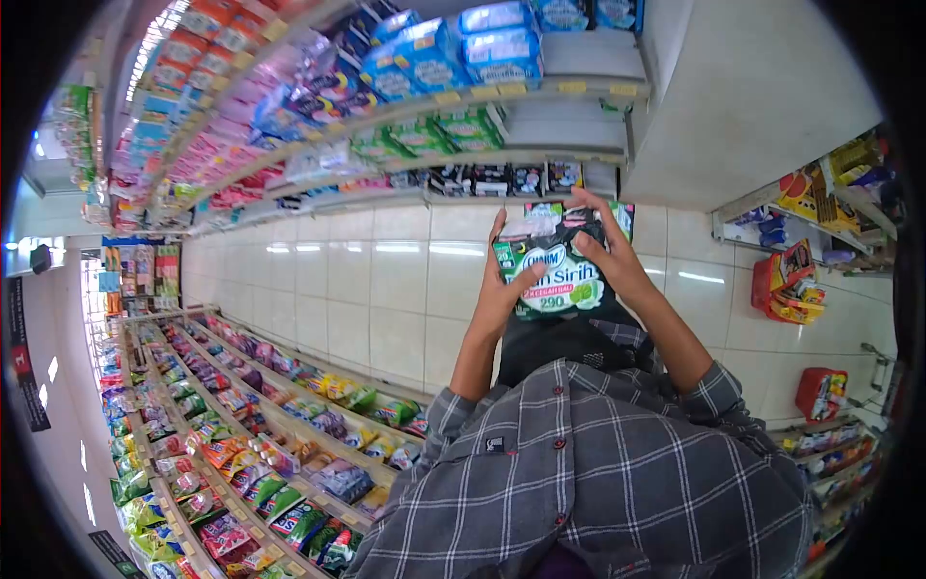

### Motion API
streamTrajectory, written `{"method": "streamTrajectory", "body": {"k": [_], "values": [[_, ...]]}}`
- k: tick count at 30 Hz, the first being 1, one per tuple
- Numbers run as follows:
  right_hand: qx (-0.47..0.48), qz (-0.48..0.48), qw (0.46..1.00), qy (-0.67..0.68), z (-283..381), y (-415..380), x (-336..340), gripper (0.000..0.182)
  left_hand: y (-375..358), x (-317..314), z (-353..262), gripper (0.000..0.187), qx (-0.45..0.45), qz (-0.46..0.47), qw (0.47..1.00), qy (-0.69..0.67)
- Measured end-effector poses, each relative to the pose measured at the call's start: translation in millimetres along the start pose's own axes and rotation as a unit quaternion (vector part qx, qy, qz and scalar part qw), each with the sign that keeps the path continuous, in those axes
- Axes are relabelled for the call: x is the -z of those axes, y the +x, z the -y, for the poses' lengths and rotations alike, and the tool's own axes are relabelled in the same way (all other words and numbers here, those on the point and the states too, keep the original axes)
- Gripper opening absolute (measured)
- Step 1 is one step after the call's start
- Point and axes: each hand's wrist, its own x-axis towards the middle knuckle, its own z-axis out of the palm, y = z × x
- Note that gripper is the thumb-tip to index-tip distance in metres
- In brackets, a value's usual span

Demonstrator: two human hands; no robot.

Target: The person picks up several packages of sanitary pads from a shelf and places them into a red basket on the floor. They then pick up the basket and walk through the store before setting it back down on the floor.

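Note:
Between my two hands, in front of my checked shirt, is a green and white Charm pack [555, 282]. My left hand [506, 285] grips its left side, with the thumb on the front. On the right side my right hand [617, 256] holds it, thumb over the upper front and fingers along the far edge. Darker and green packaging [545, 217] shows just beyond the pack's top; whether it is held too, I cannot tell.
Ahead, a shelf unit [540, 92] carries blue, green, pink and black packs. Shelves of colourful bags [280, 425] run along the left. On the tiled floor [386, 280] at right stand red baskets [762, 289], near another rack [820, 212]. A white pillar [733, 96] rises at upper right.

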Motion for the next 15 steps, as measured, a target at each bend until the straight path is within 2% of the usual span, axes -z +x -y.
{"method": "streamTrajectory", "body": {"k": [1,3,5,9,13,15], "values": [[-0.006,-0.001,1.0,-0.004,8,-2,-3,0.062,-9,-1,-8,0.101,-0.003,0.001,1.0,-0.001],[-0.121,0.004,0.98,0.156,23,-4,-9,0.053,-28,-3,-24,0.101,-0.011,0.009,1.0,-0.009],[-0.185,-0.004,0.954,0.236,29,1,-14,0.051,-41,-3,-25,0.101,-0.02,0.002,0.998,-0.062],[-0.216,-0.026,0.961,0.172,21,7,-39,0.049,-50,22,-2,0.101,0.044,-0.04,0.994,-0.091],[-0.187,-0.03,0.969,0.159,20,7,-61,0.052,-47,54,-11,0.098,0.071,0.01,0.993,-0.092],[-0.214,-0.057,0.963,0.152,29,6,-76,0.058,-42,68,-16,0.095,0.079,0.019,0.992,-0.101]]}}
